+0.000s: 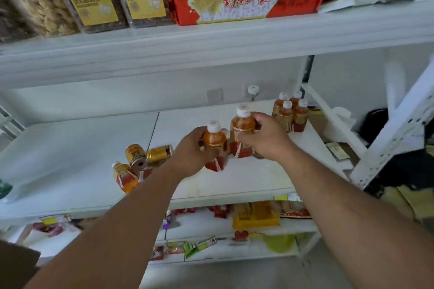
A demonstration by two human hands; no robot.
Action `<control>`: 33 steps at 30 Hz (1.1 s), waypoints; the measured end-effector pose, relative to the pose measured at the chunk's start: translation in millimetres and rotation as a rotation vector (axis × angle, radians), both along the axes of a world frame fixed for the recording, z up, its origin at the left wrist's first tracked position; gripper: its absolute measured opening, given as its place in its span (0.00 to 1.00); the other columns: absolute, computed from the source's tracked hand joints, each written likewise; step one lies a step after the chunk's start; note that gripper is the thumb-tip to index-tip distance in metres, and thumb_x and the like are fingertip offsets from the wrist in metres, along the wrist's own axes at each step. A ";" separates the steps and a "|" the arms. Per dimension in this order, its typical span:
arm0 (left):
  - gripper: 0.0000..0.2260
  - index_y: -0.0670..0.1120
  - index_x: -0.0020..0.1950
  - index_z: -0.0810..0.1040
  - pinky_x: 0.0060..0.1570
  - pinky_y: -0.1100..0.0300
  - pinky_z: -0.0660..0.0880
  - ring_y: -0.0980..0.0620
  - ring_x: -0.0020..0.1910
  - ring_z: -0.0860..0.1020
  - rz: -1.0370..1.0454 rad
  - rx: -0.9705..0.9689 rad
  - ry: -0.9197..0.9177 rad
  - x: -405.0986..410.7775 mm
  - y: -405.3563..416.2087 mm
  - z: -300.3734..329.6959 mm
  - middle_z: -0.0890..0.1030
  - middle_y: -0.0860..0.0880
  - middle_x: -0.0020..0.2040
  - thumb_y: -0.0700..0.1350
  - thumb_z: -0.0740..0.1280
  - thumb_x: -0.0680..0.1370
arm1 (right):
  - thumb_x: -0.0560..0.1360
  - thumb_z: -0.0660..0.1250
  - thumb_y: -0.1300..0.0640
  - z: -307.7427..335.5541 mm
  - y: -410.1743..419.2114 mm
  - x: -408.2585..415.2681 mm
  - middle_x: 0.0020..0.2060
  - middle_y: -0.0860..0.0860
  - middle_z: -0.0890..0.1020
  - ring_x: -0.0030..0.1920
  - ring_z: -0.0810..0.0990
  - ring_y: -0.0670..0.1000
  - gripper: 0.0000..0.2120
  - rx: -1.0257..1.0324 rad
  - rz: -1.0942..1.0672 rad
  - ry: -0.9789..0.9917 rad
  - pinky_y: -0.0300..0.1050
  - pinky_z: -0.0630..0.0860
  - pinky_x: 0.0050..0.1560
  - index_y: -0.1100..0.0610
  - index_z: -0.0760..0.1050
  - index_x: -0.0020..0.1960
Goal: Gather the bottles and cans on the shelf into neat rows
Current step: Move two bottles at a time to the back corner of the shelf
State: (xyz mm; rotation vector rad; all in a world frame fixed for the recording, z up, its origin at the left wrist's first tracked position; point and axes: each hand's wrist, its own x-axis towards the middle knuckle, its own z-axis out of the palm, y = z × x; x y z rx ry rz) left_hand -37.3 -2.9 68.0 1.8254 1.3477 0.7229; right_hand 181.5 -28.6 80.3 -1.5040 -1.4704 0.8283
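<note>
Both hands grip upright tea bottles on the middle shelf (pixel 77 148).

Arms reach forward and up; the left hand (pixel 190 152) wraps the nearer bottle (pixel 215 145), the right hand (pixel 265 138) clasps the taller-standing bottle (pixel 242 131) just beside it. Four bottles (pixel 291 112) stand grouped at the back right; two gold cans (pixel 148 155) and another bottle (pixel 124 177) lie tipped at left.

I see the white middle shelf (pixel 70 148) carrying tea bottles: two upright ones (pixel 242 131) at my fingertips, a cluster of four (pixel 290 112) beyond my right fingers, and toppled gold cans (pixel 148 155) and a fallen bottle (pixel 124 177) left of my left fingers.
</note>
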 end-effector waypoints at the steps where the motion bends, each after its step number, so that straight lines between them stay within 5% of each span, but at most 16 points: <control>1: 0.24 0.52 0.66 0.72 0.61 0.51 0.75 0.54 0.59 0.78 -0.005 -0.002 -0.006 1.8 -8.0 -0.1 0.79 0.54 0.58 0.46 0.76 0.73 | 0.71 0.77 0.53 -0.3 -8.1 1.8 0.51 0.40 0.84 0.52 0.82 0.41 0.18 -0.002 -0.003 0.000 0.41 0.77 0.51 0.46 0.81 0.60; 6: 0.24 0.54 0.64 0.73 0.60 0.48 0.77 0.55 0.57 0.79 -0.042 0.008 -0.030 5.8 -39.3 -2.6 0.81 0.55 0.57 0.46 0.76 0.71 | 0.71 0.78 0.53 1.6 -47.8 5.1 0.53 0.41 0.84 0.54 0.81 0.41 0.21 0.011 -0.029 -0.016 0.38 0.75 0.48 0.47 0.80 0.63; 13: 0.23 0.53 0.65 0.73 0.57 0.58 0.75 0.55 0.57 0.79 -0.118 0.039 -0.066 -2.6 -75.5 3.4 0.81 0.53 0.57 0.44 0.76 0.73 | 0.72 0.78 0.56 12.0 -103.2 -6.8 0.49 0.38 0.82 0.50 0.80 0.38 0.17 0.012 -0.096 0.001 0.34 0.73 0.45 0.43 0.79 0.57; 18: 0.25 0.53 0.66 0.74 0.61 0.52 0.75 0.57 0.57 0.80 -0.178 0.024 -0.107 -8.5 -102.1 -6.0 0.82 0.56 0.56 0.44 0.76 0.72 | 0.71 0.78 0.57 8.0 -139.7 -15.9 0.48 0.38 0.83 0.48 0.80 0.35 0.16 0.007 -0.151 -0.007 0.32 0.74 0.46 0.43 0.80 0.55; 29: 0.21 0.58 0.59 0.73 0.50 0.69 0.71 0.66 0.52 0.77 -0.245 0.041 -0.070 13.2 -144.1 -8.5 0.80 0.62 0.52 0.43 0.76 0.73 | 0.71 0.78 0.56 -0.2 -189.9 5.8 0.48 0.40 0.85 0.47 0.81 0.36 0.17 -0.017 -0.223 -0.045 0.33 0.72 0.43 0.46 0.82 0.58; 33: 0.22 0.53 0.63 0.75 0.57 0.61 0.74 0.62 0.54 0.79 -0.255 0.044 -0.070 40.9 -141.9 -8.0 0.82 0.58 0.54 0.44 0.77 0.72 | 0.71 0.78 0.56 -0.6 -191.5 30.8 0.48 0.40 0.85 0.48 0.81 0.37 0.17 -0.013 -0.228 -0.048 0.33 0.72 0.44 0.46 0.82 0.58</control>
